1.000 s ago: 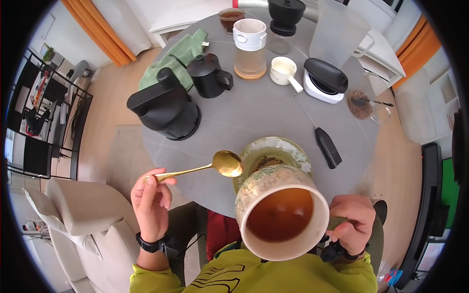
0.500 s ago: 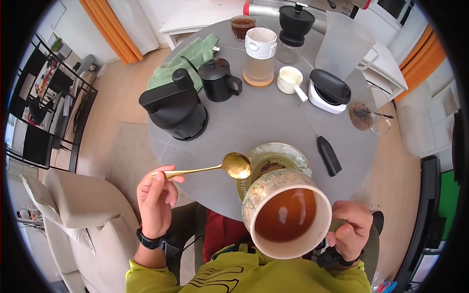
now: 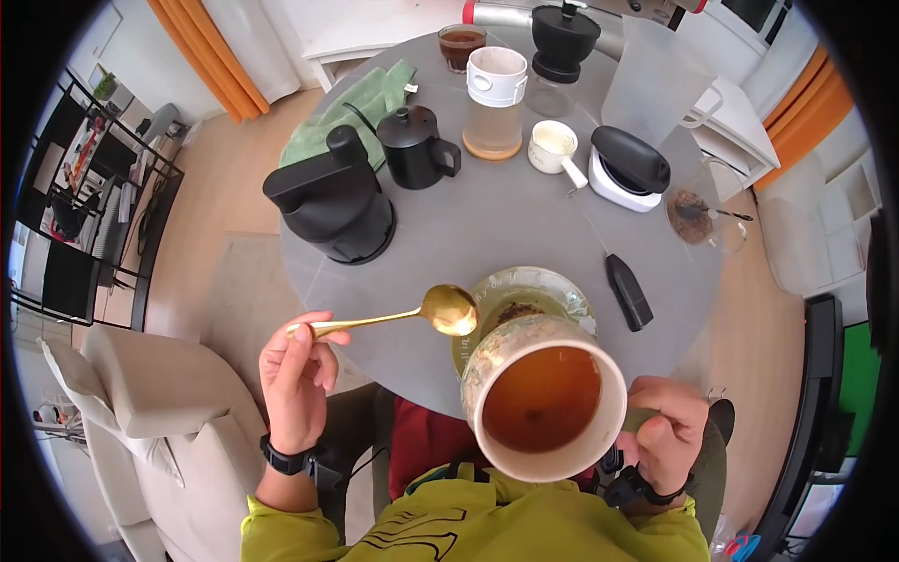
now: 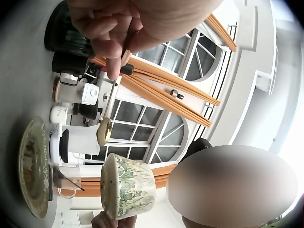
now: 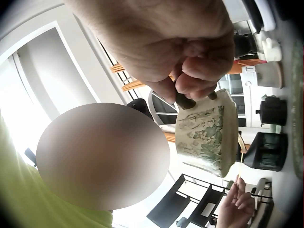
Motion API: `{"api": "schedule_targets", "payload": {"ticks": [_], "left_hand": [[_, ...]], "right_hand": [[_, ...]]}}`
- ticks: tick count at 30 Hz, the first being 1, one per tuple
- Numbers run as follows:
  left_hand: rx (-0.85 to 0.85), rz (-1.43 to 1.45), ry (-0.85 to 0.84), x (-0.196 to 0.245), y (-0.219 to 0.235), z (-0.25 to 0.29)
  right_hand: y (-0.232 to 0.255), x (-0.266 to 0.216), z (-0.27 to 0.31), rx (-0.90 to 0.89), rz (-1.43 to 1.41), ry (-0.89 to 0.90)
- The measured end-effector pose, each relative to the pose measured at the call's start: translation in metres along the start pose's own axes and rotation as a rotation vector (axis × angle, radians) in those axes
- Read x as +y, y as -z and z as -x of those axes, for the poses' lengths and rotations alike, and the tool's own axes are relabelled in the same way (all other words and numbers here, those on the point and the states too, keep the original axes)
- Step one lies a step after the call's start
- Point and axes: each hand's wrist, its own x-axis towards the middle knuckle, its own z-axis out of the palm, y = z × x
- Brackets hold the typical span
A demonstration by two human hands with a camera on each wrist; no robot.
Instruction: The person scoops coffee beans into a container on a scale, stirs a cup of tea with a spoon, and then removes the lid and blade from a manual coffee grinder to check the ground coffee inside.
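My left hand pinches a gold spoon by the end of its handle, thumb against fingers. The spoon's bowl hangs to the left of a large floral cup, apart from it in the left wrist view. My right hand grips the cup by its green handle. Reddish-brown tea fills much of the cup, which is raised above the table and tilted toward me. Below and beyond it lies a green saucer with dark bits in its middle, partly hidden by the cup.
On the grey round table stand a black kettle-like appliance, a black pot, a white-collared glass container, a small white cup and a scale. A black handheld device lies right of the saucer.
The head view has shifted slightly, moving the table within it. Both hands keep their hold; the cup has moved only a little, and the glints on the tea have changed.
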Motion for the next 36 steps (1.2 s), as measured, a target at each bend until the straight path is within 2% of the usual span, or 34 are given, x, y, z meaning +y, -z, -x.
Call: {"api": "schedule_targets", "payload": {"ticks": [4, 7, 22, 36], "left_hand": [[0.03, -0.022, 0.013, 0.003, 0.0, 0.0], [0.1, -0.059, 0.003, 0.005, -0.005, 0.001], [0.042, -0.083, -0.008, 0.003, 0.001, -0.001], [0.036, -0.088, -0.006, 0.004, -0.003, 0.001]], "right_hand": [[-0.005, 0.005, 0.002, 0.063, -0.069, -0.056], [-0.011, 0.012, 0.004, 0.209, -0.134, -0.155], [-0.016, 0.062, 0.005, 0.183, -0.209, -0.372], [-0.018, 0.071, 0.007, 0.142, -0.233, -0.421]]}}
